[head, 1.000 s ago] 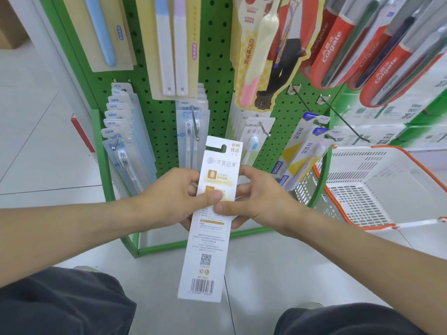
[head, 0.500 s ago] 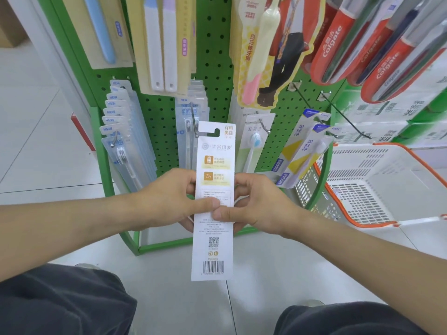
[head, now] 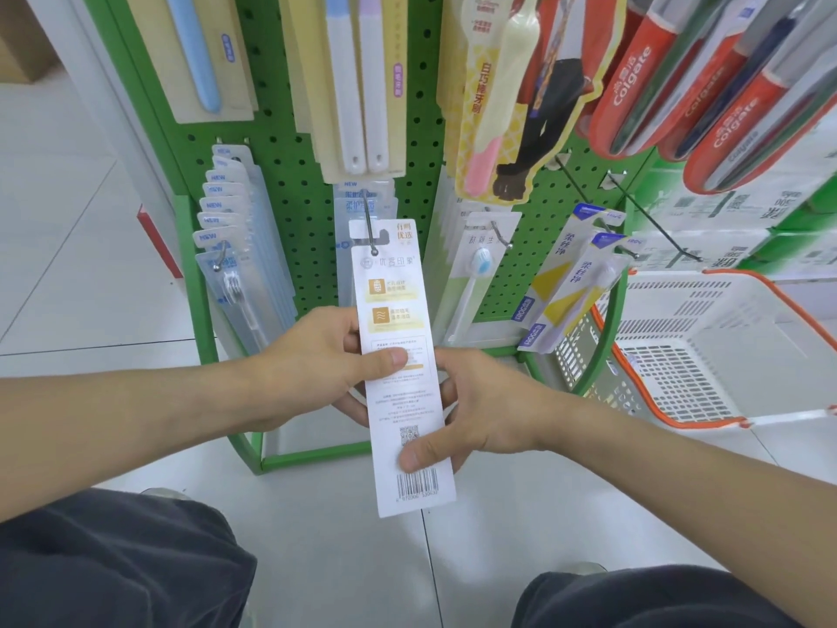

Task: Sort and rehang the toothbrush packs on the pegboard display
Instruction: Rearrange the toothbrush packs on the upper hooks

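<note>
At the pegboard (head: 290, 174):
Left hand (head: 312, 364): thumb pinches toothbrush pack (head: 398, 355) mid-length.
Right hand (head: 480, 410): thumb clamps pack's lower end.
Change: pack raised, its hang hole now at the peg hook (head: 369, 228).

White toothbrush pack (head: 398, 355), printed back showing, upright, its hang-hole on the peg (head: 369, 233).

Head view — steeply down, close to pegboard (head: 290, 183)
</note>
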`<state>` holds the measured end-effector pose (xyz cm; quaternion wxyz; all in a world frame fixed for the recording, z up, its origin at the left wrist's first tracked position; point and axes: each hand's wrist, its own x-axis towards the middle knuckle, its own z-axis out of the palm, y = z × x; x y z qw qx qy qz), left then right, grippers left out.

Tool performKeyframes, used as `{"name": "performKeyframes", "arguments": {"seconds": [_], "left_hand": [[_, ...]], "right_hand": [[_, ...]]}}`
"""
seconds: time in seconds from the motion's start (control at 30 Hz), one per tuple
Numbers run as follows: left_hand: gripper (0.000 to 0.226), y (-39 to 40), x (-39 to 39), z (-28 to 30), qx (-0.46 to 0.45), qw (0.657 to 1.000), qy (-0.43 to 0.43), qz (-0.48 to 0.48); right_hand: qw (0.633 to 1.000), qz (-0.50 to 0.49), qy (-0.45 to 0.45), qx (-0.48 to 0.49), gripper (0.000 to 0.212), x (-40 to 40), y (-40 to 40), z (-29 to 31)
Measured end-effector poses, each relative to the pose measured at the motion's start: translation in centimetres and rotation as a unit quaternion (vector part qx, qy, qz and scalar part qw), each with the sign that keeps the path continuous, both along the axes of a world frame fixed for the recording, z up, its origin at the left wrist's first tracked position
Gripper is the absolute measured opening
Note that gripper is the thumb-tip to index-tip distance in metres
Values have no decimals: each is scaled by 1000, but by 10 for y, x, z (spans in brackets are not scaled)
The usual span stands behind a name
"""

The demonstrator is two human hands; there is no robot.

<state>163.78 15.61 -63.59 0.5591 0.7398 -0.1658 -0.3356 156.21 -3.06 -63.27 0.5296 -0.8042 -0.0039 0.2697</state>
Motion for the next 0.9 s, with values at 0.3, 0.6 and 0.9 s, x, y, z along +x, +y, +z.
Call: {"name": "performKeyframes", "arguments": {"seconds": [0.3,0.6,0.9], "left_hand": [[19,2,-1,0,19,999,38,25],[20,2,-2,0,11,999,50,12],[25,8,-3,-4,128,983,120,-44]], "right_hand": [[994,77,66,-28,38,-7,1,0],[995,56,82,21,21,-7,0,-1],[988,124,68,-60,49,-9,4,-2]]}}
